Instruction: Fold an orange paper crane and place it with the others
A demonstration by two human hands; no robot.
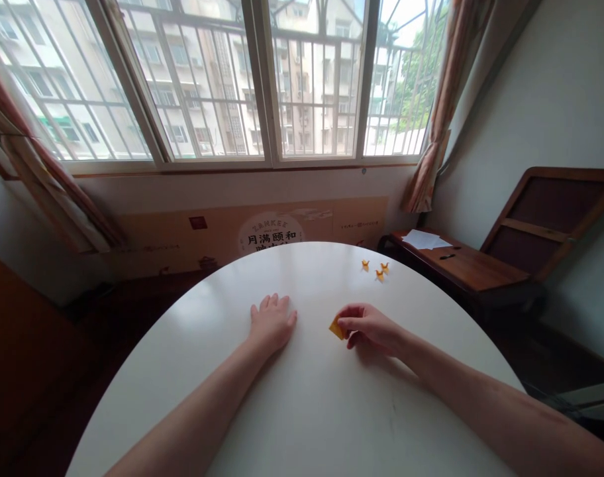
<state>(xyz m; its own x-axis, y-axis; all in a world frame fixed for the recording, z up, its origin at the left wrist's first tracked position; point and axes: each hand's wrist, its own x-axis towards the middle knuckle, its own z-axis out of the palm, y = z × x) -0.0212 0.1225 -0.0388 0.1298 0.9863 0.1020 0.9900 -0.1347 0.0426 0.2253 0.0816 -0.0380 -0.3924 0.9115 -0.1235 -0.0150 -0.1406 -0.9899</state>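
My left hand (272,322) lies flat on the white round table (302,411), palm down with its fingers apart and nothing in it. To the right of it, my right hand (369,326) pinches a small piece of yellow-orange paper (337,328) between thumb and fingers. The paper looks folded, and part of it is hidden by the fingers. Beyond my right hand, near the far edge of the table, stand three small orange folded-paper figures: one at the left (365,265), one at the right (384,267) and one nearer to me (379,275).
A window with bars (272,86) fills the far wall, between curtains (426,172). Below it leans a large printed cardboard panel (222,232). At the right stands a low wooden table (481,268) with white papers (426,239) and a small dark object (447,256).
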